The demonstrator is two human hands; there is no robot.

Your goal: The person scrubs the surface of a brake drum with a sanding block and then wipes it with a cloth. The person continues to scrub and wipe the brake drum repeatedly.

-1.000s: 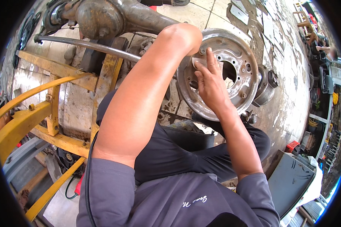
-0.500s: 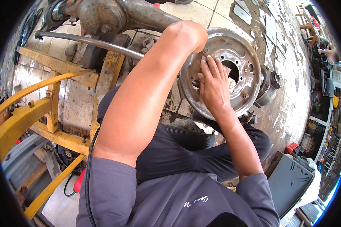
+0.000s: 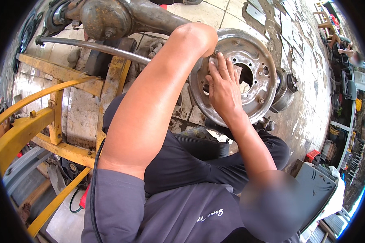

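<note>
A worker's right hand (image 3: 226, 91) lies flat on a round metal plate (image 3: 260, 87) at upper center, the fingers stretched out toward the top of the frame and nearly side by side, closed around nothing that shows. The fingers rest to the left of the plate's large center hole, and a pale flat scrap seems to show at their edges, too little of it to tell what it is. The left hand is out of sight beyond the bend of the left arm (image 3: 138, 109), which crosses the plate's upper left rim; whether it touches the plate, or the other hand, cannot be told.

Just beyond the plate's right edge sits a smaller metal drum (image 3: 282, 101). Below the plate are the worker's bent legs in dark trousers (image 3: 182, 162) and a gray shirt (image 3: 170, 210), with a blurred dark patch covering part of the lower right.

A heavy rusty axle (image 3: 105, 18) fills the upper left, a steel rod (image 3: 97, 47) slanting beneath it and a yellow metal frame (image 3: 63, 149) farther down. Broken tiles (image 3: 288, 32) litter the floor at upper right. A gray metal box (image 3: 314, 186) stands at lower right, near a small red crate (image 3: 312, 156).
</note>
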